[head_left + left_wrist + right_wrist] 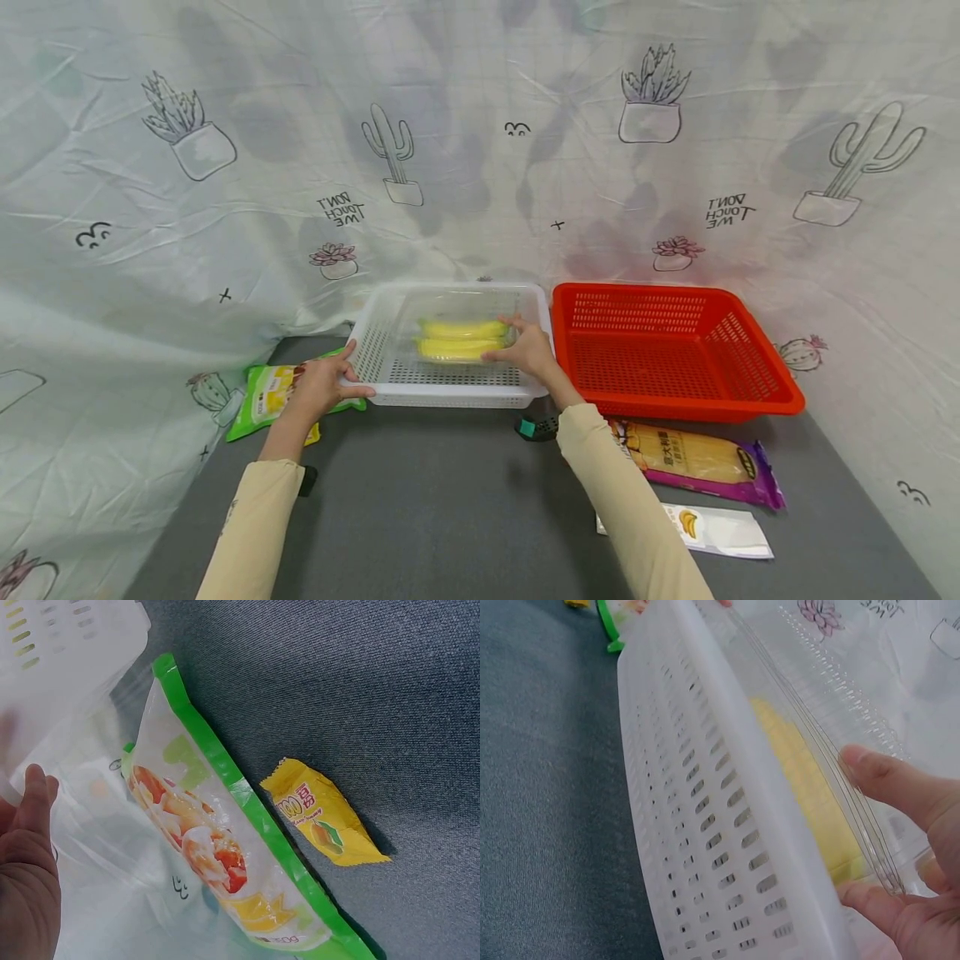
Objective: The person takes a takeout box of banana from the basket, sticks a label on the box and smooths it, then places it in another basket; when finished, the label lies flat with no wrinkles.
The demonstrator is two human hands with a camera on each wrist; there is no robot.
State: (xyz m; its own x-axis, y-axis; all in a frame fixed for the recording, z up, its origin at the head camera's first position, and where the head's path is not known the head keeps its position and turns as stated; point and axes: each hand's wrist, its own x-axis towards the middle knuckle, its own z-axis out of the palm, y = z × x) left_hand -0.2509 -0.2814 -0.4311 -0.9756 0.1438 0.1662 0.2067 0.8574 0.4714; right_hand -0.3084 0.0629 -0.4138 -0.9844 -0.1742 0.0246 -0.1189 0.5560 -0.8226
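In the head view my left hand (324,385) grips the front left corner of a white perforated basket (450,397). My right hand (529,350) is over the basket's right half, thumb and fingers holding the end of a clear plastic box (889,874). Through its clear walls show yellow corn cobs (461,348), lying side by side. The right wrist view has the thumb on the box's edge and fingers at its lower corner, close by the basket rim. Beside the left hand lies a green and white food bag (202,817), with a small yellow packet (326,814) next to it.
A red perforated basket (682,408) stands right of the white one. In front of it lie a purple-edged pasta pack (690,454) and a white packet with a banana picture (720,533). A small black object (536,428) sits by the right forearm. A printed curtain (480,167) hangs behind.
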